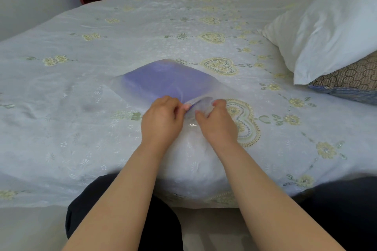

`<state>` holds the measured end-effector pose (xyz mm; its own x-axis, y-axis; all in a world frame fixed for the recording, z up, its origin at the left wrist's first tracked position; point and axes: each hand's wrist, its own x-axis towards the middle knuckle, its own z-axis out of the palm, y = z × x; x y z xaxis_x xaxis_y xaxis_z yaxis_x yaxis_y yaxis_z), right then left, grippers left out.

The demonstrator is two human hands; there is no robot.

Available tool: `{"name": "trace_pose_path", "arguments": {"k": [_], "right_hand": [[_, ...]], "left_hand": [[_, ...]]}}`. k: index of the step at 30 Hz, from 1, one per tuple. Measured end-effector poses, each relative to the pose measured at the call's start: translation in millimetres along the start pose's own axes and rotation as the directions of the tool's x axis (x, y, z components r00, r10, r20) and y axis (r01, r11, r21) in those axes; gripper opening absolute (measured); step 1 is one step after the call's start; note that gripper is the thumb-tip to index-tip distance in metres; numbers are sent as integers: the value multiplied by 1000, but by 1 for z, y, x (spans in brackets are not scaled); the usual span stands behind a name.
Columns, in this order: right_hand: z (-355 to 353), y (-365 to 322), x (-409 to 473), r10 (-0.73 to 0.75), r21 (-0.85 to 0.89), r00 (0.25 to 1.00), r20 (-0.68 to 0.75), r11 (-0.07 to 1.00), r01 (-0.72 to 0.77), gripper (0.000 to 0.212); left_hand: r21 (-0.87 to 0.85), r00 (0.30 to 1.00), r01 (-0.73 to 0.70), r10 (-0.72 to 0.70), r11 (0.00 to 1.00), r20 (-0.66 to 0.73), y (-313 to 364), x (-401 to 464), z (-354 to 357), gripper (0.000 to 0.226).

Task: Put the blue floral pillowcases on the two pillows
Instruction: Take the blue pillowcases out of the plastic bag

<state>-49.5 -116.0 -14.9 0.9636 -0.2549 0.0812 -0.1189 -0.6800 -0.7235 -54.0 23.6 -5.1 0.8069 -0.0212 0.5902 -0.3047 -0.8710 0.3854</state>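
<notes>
1. Left hand (163, 116) and right hand (216, 120) each pinch the near edge of the plastic bag (206, 104).
2. Folded blue pillowcases (165, 81) lie inside, bed (81, 87) centre.
3. White pillow (326, 32) rests at two o'clock.

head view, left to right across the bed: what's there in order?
left hand → right hand, both pinching the clear bag's near edge → white pillow, lying on a honeycomb-patterned pillow.

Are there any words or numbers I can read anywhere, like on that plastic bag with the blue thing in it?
None. No words or numbers show on the plastic bag, which both hands pinch at its near edge.
The bedspread carries only embroidered hearts and flowers.
The white pillow is plain.
</notes>
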Motion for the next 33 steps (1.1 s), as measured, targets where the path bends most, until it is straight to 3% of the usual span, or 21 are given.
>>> {"name": "trace_pose_path", "arguments": {"k": [1,3,5,7,10,12,14,16,18,19,21,24,25,27,28,29,31,33], "right_hand": [[-2,0,4,4,-6,999,-36,1000,-4,30],[-10,10,16,69,45,996,-48,997,-67,22],[-19,25,25,149,145,989,-17,979,-145,31],[-25,34,30,186,187,982,-26,966,-178,35],[-27,31,27,139,64,981,-137,989,-131,17],[-23,26,24,-12,-96,974,-226,995,-10,30],[-22,26,23,-144,-205,957,-250,974,92,26],[-29,34,28,5,-107,969,-247,994,-32,22],[-39,45,37,242,168,961,-136,961,-218,23],[-43,47,41,297,245,951,-82,931,-270,26],[-47,45,43,290,247,954,-75,932,-264,27],[-46,25,28,152,113,944,-292,986,-124,24],[-44,15,23,77,82,955,-288,995,-55,24],[-41,-8,15,12,179,998,-60,984,-1,25],[-41,-18,17,36,284,993,110,956,-66,22],[-40,-28,21,90,346,959,268,920,-183,17],[-35,-41,28,184,309,853,489,877,-367,29],[-22,-44,34,225,248,782,581,866,-434,36]], "left_hand": [[-8,1000,6,-5,1000,12,1,1,2,32],[-189,985,153,-166,970,-50,-2,5,-2,41],[-487,906,295,-402,822,-130,-7,10,-12,44],[-643,835,324,-529,693,-149,-7,13,-19,43],[-722,876,295,-478,626,-56,8,12,-21,42],[-719,921,279,-390,636,12,15,9,-16,41],[-729,930,266,-368,631,20,17,10,-14,40],[-786,879,273,-476,555,-30,10,14,-17,40],[-863,781,265,-621,429,-69,2,19,-25,45],[-878,764,255,-641,405,-73,-2,21,-28,44],[-846,826,260,-561,466,-55,-1,21,-29,41],[-817,900,277,-434,505,36,11,17,-23,45],[-821,906,279,-419,497,55,12,17,-21,46],[-801,922,301,-373,517,106,10,18,-19,49],[-779,928,318,-346,541,138,7,19,-19,48],[-757,928,339,-331,558,171,4,19,-19,46],[-724,910,396,-351,565,223,-4,20,-20,32],[-698,899,421,-369,579,236,-13,20,-18,21]]}}
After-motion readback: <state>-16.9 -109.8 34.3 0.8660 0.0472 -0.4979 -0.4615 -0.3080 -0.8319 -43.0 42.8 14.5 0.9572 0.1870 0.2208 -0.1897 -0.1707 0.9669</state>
